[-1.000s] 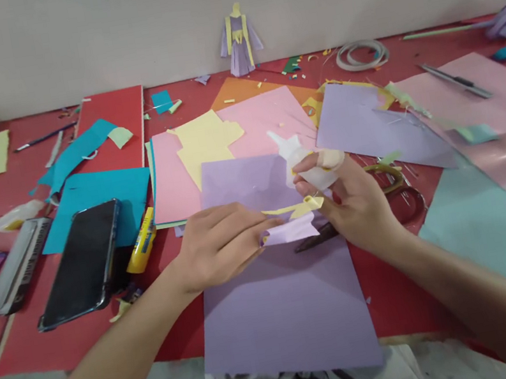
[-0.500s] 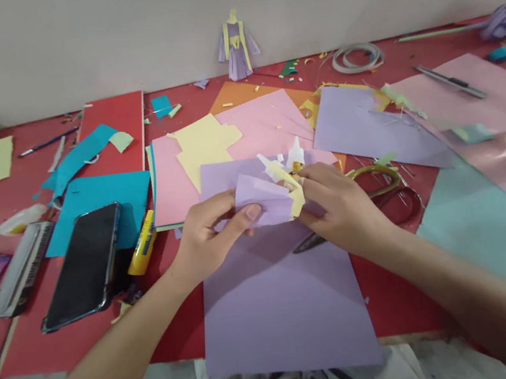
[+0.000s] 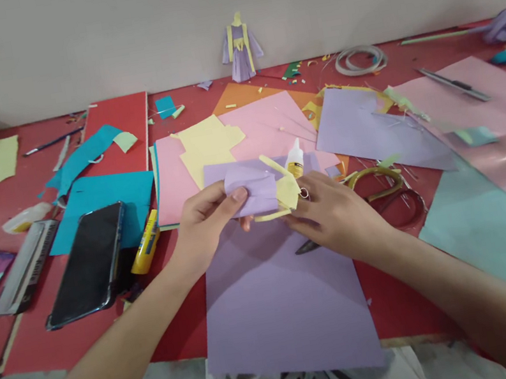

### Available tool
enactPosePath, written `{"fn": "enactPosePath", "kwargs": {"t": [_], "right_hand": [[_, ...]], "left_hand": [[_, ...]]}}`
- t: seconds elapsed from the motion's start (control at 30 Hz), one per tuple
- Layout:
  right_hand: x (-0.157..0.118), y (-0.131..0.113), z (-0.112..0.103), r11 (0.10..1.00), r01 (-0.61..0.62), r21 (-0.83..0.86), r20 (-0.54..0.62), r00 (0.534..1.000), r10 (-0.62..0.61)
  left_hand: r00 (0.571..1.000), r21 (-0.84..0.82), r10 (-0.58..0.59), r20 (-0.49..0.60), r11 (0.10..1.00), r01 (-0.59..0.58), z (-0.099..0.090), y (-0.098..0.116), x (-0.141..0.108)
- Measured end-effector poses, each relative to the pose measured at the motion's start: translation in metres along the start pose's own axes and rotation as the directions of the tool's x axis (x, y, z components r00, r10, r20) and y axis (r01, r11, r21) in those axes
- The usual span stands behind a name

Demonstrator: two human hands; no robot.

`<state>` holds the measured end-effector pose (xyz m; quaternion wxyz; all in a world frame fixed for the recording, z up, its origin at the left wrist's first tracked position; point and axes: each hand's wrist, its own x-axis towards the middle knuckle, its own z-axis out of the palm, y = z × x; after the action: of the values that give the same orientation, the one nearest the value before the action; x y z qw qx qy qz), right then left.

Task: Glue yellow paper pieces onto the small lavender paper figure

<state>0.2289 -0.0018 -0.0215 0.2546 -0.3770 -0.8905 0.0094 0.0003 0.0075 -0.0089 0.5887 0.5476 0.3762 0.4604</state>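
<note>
A small purple and yellow paper figure [image 3: 256, 190] is held up between my hands over a large purple sheet [image 3: 288, 313]. My left hand [image 3: 212, 222] pinches its purple end, thumb on top. At the yellow end my right hand [image 3: 334, 211] is closed around its edge, with the fingertips partly hidden. Thin yellow strips stick out above and below that end. A white-tipped glue bottle [image 3: 295, 160] lies just behind the figure. Scissors [image 3: 376, 185] lie partly under my right hand, the blade tip showing at its left.
A phone [image 3: 88, 262], a yellow glue stick [image 3: 145, 243] and a cutter box [image 3: 28, 266] lie at left. Coloured sheets cover the middle and right, with a craft knife [image 3: 453, 83] on pink paper [image 3: 501, 109]. A paper doll [image 3: 240, 49] leans on the back wall.
The paper figure has turned and now lies flatter, its yellow end more exposed and a yellow strip showing beneath. The whole view has shifted slightly.
</note>
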Motion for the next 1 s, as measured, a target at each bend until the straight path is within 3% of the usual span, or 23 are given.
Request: {"fn": "enactPosePath", "kwargs": {"t": [0.27, 0.4, 0.57, 0.63, 0.77, 0.87, 1.0], "right_hand": [[-0.003, -0.003, 0.005, 0.999, -0.051, 0.015, 0.142, 0.989, 0.048], [-0.001, -0.004, 0.0, 0.955, -0.144, 0.259, 0.075, 0.989, 0.129], [0.002, -0.007, -0.005, 0.738, -0.256, 0.625, -0.015, 0.94, 0.34], [0.003, -0.009, -0.005, 0.697, -0.254, 0.671, -0.06, 0.918, 0.392], [0.007, -0.013, -0.007, 0.741, -0.238, 0.628, -0.108, 0.916, 0.386], [0.009, -0.013, -0.01, 0.727, -0.276, 0.629, -0.068, 0.912, 0.406], [0.009, -0.008, -0.01, 0.704, -0.293, 0.646, -0.053, 0.903, 0.425]], "left_hand": [[1.0, 0.037, 0.02, 0.021, 0.999, -0.02, 0.001, -0.001, 0.001], [1.0, -0.009, -0.011, -0.001, 1.0, 0.011, 0.001, -0.003, 0.002], [1.0, -0.008, -0.024, -0.014, 1.0, 0.024, 0.005, -0.006, 0.001], [1.0, -0.02, -0.021, 0.009, 1.0, 0.021, 0.008, -0.006, 0.0], [0.994, 0.029, -0.012, 0.111, 1.0, 0.008, 0.013, -0.005, -0.002], [0.989, 0.076, 0.06, 0.135, 0.995, -0.071, 0.01, -0.006, 0.0], [0.96, 0.151, 0.275, 0.044, 0.948, -0.279, 0.003, -0.006, 0.003]]}}
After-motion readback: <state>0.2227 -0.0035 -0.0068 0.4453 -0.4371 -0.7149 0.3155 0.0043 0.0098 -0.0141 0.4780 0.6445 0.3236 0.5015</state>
